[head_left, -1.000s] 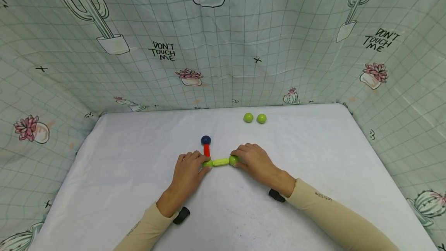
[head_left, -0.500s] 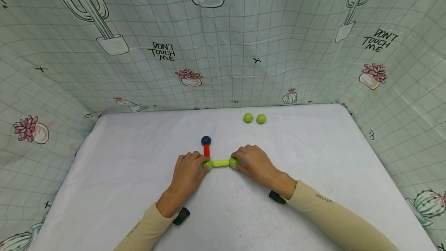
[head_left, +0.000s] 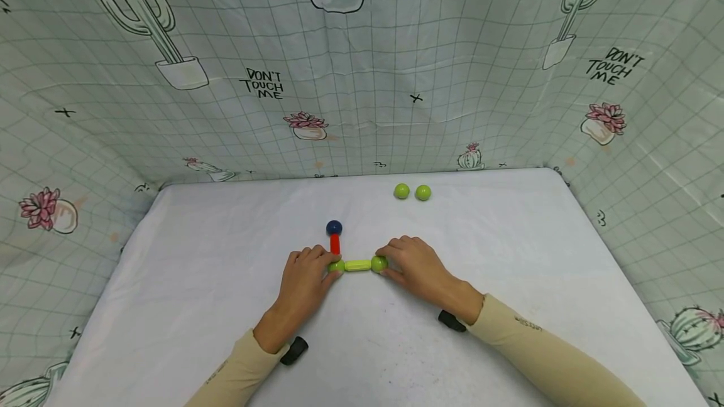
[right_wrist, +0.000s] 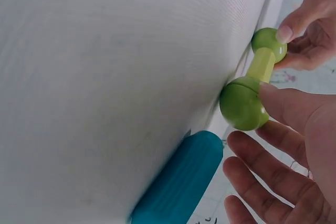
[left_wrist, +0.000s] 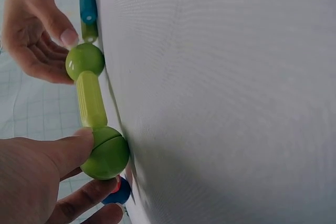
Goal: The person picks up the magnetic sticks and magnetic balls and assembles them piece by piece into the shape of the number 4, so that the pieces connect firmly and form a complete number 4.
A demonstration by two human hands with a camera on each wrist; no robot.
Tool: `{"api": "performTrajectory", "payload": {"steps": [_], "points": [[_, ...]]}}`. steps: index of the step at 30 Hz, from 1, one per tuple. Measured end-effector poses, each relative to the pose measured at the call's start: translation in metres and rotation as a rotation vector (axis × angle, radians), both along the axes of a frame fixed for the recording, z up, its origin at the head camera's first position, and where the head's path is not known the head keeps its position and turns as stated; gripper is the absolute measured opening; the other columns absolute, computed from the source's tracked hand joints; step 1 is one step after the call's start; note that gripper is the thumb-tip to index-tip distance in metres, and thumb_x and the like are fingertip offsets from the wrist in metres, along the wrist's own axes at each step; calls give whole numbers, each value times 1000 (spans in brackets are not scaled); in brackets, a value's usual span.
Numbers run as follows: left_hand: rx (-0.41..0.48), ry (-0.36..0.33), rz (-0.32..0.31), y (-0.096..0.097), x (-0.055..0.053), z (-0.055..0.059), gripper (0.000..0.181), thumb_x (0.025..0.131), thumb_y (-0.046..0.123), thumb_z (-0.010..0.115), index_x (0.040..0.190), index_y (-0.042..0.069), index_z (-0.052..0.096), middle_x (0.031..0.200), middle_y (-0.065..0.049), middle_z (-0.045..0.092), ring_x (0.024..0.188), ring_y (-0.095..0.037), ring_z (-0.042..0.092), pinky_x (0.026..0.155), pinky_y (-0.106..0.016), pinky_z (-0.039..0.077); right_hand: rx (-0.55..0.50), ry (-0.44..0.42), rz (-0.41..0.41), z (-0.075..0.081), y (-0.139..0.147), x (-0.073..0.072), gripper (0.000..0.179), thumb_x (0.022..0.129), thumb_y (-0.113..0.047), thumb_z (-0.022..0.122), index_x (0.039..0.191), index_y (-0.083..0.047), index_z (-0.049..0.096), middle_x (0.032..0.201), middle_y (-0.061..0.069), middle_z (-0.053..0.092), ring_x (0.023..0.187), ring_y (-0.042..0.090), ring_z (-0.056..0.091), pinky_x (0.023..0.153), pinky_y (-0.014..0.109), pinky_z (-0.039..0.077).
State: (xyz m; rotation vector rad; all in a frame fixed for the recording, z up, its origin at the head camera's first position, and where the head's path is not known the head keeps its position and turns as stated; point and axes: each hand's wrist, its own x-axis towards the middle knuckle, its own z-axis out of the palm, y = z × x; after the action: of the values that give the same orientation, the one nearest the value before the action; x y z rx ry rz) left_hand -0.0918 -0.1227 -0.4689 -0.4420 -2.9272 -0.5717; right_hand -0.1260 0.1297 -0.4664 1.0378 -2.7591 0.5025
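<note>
Yellow rod [head_left: 357, 265] lies flat near the middle of the desk [head_left: 481, 357], running sideways between two green balls, one end touching each. Left hand [head_left: 305, 278] pinches the left ball [head_left: 337, 267] between thumb and fingers. Right hand [head_left: 417, 265] pinches the right ball [head_left: 379, 264] with thumb and index finger, other fingers loosely bent, as the right wrist view shows. Both balls sit low, at desk level. Red rod [head_left: 335, 245] sticks out from the left ball toward the far edge, roughly square to the yellow rod; blue ball [head_left: 334, 228] at its far end, touching. Left hand partly covers the near end of the red rod in the head view. Two loose balls [head_left: 412, 192], also green, near the far edge, side by side, slightly apart. Teal rod [right_wrist: 178, 182] shows big in the right wrist view, on the desk near the right hand; in the left wrist view a dark green piece [left_wrist: 89, 31] sits next to it, probably another rod, too small to tell if they touch. Patterned cloth [head_left: 362, 93] with cactus prints hangs behind the desk.
</note>
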Motion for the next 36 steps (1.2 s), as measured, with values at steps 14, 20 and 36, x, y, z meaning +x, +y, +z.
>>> {"api": "performTrajectory", "payload": {"steps": [14, 20, 36], "points": [[-10, 3, 2, 1, 1, 2, 30, 89, 20, 86, 117, 12, 81, 104, -3, 71, 99, -24, 65, 93, -47, 49, -29, 7, -83, 1, 31, -6, 30, 84, -11, 90, 110, -6, 79, 103, 5, 76, 93, 25, 70, 81, 43, 56], [-5, -9, 10, 2, 2, 2, 31, 89, 19, 86, 118, 12, 81, 105, -4, 71, 100, -24, 65, 94, -47, 48, -28, -21, -105, -2, 43, -6, 26, 86, -14, 90, 108, -6, 80, 101, 5, 77, 91, 25, 71, 80, 44, 57], [0, -10, 8, 1, 2, 0, 30, 89, 19, 86, 118, 12, 81, 105, -3, 70, 99, -24, 65, 93, -46, 48, -16, -80, -128, -5, 50, -9, 17, 87, -9, 87, 103, -5, 82, 95, 4, 78, 88, 24, 72, 78, 42, 59]]}}
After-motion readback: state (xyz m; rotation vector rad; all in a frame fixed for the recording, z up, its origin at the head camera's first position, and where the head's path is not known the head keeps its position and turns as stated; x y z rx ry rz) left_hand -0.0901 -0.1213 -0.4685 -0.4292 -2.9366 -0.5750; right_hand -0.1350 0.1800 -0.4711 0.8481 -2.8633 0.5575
